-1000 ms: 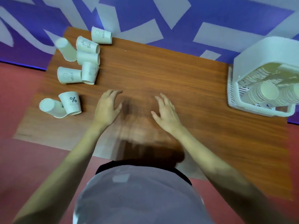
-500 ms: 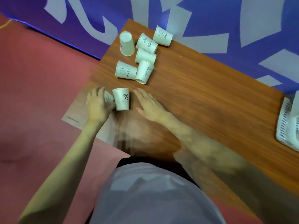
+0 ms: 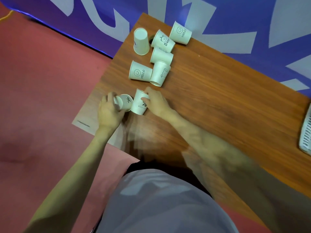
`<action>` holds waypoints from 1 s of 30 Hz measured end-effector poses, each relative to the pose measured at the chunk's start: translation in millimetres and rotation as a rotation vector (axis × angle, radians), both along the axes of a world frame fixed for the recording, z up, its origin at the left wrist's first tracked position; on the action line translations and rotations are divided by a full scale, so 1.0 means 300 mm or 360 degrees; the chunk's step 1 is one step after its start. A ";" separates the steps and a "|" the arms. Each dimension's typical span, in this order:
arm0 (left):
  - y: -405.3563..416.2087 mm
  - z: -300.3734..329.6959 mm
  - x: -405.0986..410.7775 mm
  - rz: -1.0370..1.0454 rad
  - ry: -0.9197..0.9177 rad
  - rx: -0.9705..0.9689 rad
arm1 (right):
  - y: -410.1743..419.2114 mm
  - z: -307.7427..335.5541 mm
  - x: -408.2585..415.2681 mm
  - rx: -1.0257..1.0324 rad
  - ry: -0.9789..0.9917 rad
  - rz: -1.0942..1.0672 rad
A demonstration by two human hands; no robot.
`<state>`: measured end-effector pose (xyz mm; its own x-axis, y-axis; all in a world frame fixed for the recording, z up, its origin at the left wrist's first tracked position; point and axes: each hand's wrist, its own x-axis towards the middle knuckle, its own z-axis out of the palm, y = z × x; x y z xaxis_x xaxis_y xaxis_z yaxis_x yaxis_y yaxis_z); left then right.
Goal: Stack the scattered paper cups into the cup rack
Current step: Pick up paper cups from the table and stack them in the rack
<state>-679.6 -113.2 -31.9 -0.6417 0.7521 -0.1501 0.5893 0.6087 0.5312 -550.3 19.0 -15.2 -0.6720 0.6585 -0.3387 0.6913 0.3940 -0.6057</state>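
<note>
- Left hand (image 3: 109, 113) grips a tipped cup (image 3: 123, 103) near the table (image 3: 218, 91) corner; its fingers (image 3: 111, 96) curl over the base
- Right hand (image 3: 156, 102) pinches the next cup (image 3: 139, 102), just beside it; six more cups (image 3: 159, 56) lie beyond
- Rack (image 3: 307, 132) sits well apart, at the right edge
- Paper cups look light, thin, easily crushed; hold the sidewall gently, near the stiffer rim
</note>
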 end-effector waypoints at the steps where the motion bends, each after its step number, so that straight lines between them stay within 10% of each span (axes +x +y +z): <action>1: 0.005 -0.002 0.009 0.0014 -0.0062 0.0074 | 0.009 0.005 0.037 0.0049 0.0046 -0.0106; 10: 0.113 -0.029 0.228 -0.0262 -0.0556 0.0125 | 0.074 0.070 0.440 0.0435 0.0052 -0.0492; 20: 0.218 -0.059 0.399 -0.0830 -0.0174 -0.0386 | 0.028 0.072 0.670 0.0571 0.0022 -0.0718; 30: 0.325 0.013 0.578 -0.0996 -0.0122 -0.0100 | -0.002 0.090 0.945 0.0697 0.0133 -0.0933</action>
